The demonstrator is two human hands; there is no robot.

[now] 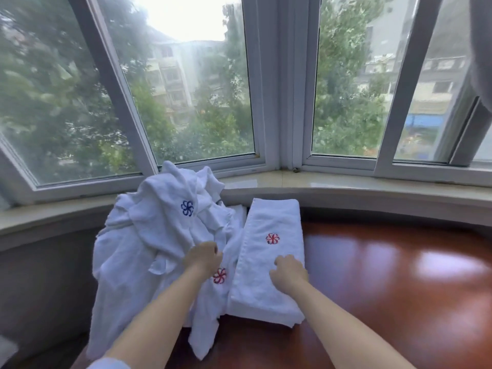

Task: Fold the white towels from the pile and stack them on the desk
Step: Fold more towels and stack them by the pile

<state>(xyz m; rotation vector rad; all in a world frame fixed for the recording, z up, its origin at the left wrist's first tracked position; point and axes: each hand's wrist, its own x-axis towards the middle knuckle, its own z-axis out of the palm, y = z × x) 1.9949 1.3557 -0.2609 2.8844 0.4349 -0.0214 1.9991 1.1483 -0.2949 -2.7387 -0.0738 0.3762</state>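
Pile of crumpled white terry towels [159, 235] at desk's [399, 275] left edge; I see left hand [203, 255] gripping one, right hand [288, 270] resting curled on folded white towel stack [269, 262]. Soft, limp; take corners.

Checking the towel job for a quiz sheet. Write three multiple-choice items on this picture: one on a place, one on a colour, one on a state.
1. Where does the folded towel lie?
A. on the windowsill
B. on the desk, right of the pile
C. on the floor

2. What colour is the emblem at the top of the pile?
A. blue
B. green
C. yellow

3. What is the left hand doing?
A. hanging idle off the desk
B. gripping cloth in the pile
C. pressing the window glass

Answers: 1 B, it lies flat on the red-brown desk beside the pile, under the right hand. 2 A, the blue emblem shows there. 3 B, its fingers curl into the loose towels.
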